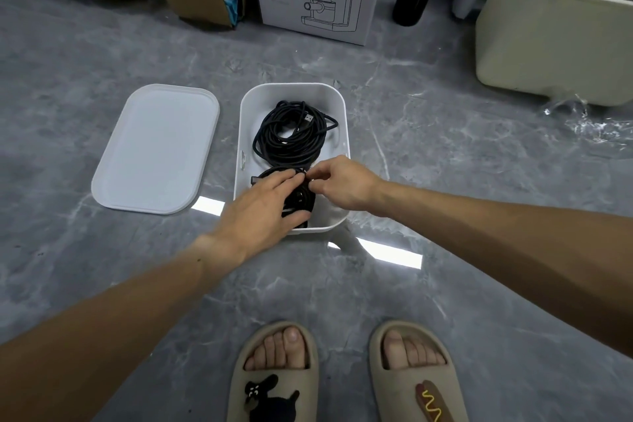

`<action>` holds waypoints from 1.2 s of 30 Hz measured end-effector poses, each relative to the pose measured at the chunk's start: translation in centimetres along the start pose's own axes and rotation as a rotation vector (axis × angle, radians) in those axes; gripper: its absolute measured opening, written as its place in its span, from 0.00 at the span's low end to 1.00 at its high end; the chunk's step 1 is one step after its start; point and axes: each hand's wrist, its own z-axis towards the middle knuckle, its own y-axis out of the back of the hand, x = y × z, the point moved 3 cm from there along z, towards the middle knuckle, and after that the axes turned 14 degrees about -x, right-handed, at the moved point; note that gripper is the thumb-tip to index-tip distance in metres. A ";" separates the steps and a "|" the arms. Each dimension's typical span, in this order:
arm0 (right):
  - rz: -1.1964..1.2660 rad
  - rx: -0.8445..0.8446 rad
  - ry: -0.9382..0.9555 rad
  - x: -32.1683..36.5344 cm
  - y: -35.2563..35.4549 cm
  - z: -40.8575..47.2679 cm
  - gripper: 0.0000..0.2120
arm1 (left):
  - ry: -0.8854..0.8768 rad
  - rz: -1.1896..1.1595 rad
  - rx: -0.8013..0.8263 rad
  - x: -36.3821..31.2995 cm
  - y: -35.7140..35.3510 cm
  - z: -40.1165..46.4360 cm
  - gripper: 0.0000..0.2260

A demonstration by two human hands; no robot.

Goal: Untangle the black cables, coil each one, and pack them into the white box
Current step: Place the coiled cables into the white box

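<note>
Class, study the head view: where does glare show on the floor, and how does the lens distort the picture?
Head view: two bright white glare patches on the glossy grey floor, near the white box; wide-angle lens bows the edges, stretching the forearms; left hand and right hand stay fairly sharp.
</note>
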 end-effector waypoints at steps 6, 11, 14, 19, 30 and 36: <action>-0.233 0.033 0.106 0.4 -0.7 -0.8 0.19 | 0.027 0.041 -0.016 0.3 -0.1 -0.4 0.30; -0.279 0.069 0.141 0.7 -0.7 -1.1 0.19 | -0.028 0.191 -0.056 -0.2 1.0 -0.2 0.30; -0.220 0.022 0.129 0.8 -0.6 -1.0 0.19 | 0.012 0.139 -0.090 -0.4 1.8 0.2 0.32; -0.227 -0.059 0.134 0.8 0.2 -0.6 0.17 | 0.086 0.139 -0.006 -0.8 2.4 1.3 0.29; -0.287 -0.157 0.238 0.8 0.4 -0.7 0.14 | 0.121 0.064 -0.094 -0.2 2.0 1.1 0.30; -0.317 -0.301 0.309 0.2 2.4 -0.3 0.16 | 0.387 -0.135 -0.353 3.8 4.4 2.1 0.18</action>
